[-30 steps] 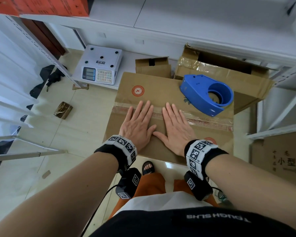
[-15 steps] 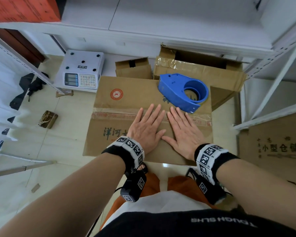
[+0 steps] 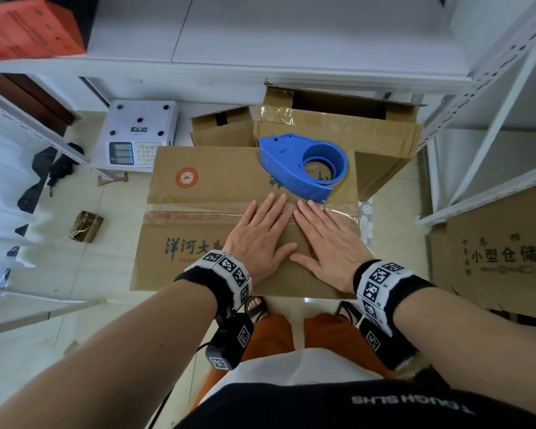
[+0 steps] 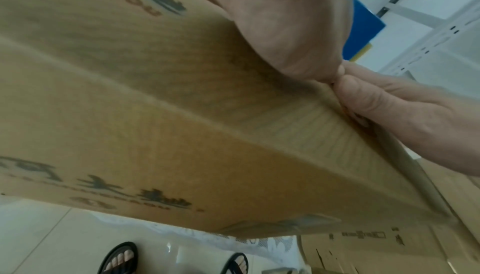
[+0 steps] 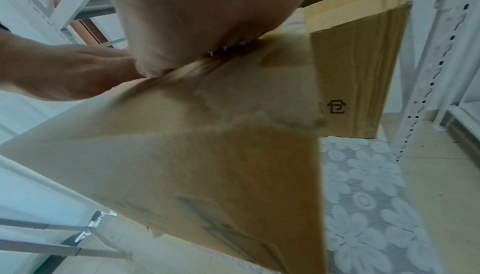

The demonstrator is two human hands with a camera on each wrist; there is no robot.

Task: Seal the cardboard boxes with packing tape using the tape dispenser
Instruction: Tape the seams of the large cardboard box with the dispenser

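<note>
Seen from above, a brown cardboard box with blue printed characters and a red round stamp (image 3: 205, 193) fills the centre of the frame, standing on a pale tiled floor (image 3: 59, 274). Both of the person's hands lie flat on its top, side by side, thumbs nearly touching: the left hand (image 3: 257, 239) just left of centre, the right hand (image 3: 328, 243) just right of it. The fingers of both are straight and slightly spread, gripping nothing, their tips reaching a strip of clear packing tape (image 3: 198, 215) that runs left to right along the seam between the 2 flaps. This looks like pressing the tape down so it sticks. A blue plastic tape dispenser (image 3: 304, 165) rests on the far right part of the box top, just beyond the fingertips, probably set there to free both hands. Behind it, in the upper right, an open cardboard box with old wrinkled tape (image 3: 338, 128) sits under a white shelf. A white digital scale (image 3: 136, 134) stands at the upper left.
</note>
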